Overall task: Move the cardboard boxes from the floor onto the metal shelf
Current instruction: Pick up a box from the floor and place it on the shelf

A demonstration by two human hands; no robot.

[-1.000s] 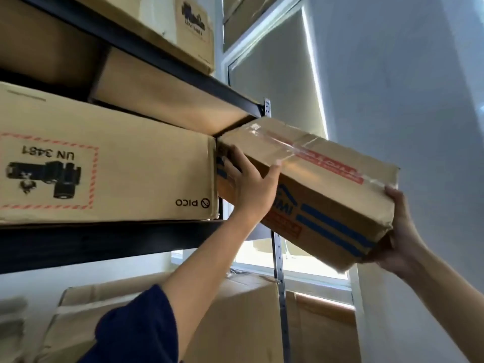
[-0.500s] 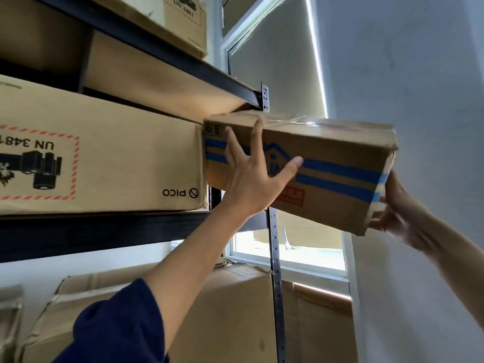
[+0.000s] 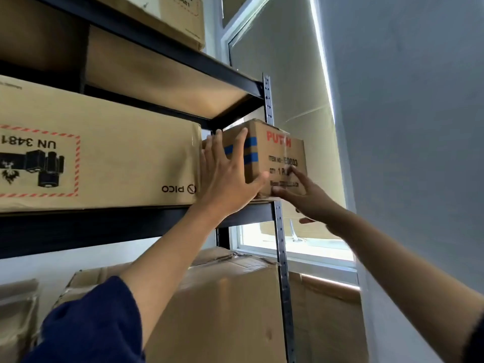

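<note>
A small cardboard box (image 3: pixel 284 153) with blue stripes and red lettering sits on the black metal shelf (image 3: pixel 104 226) at its right end. It is squeezed between the large PICO box (image 3: pixel 117 153) and the shelf's upright post (image 3: pixel 281 244), end face toward me. My left hand (image 3: pixel 227 176) lies flat with spread fingers on the box's left front corner, thumb near its lower edge. My right hand (image 3: pixel 306 195) touches the end face with its fingertips, fingers apart. Neither hand is wrapped around the box.
Another shelf level (image 3: pixel 183 58) runs close above the small box, with a carton (image 3: pixel 180 19) on it. Large cartons (image 3: pixel 222 310) fill the level below. A window (image 3: pixel 301 244) lies behind the post and a grey wall (image 3: pixel 406 127) stands close on the right.
The small box went from tilted in the air, held in both hands, to turned end-on and resting on the shelf beside the PICO box. My right hand moved from its far end to the front face.
</note>
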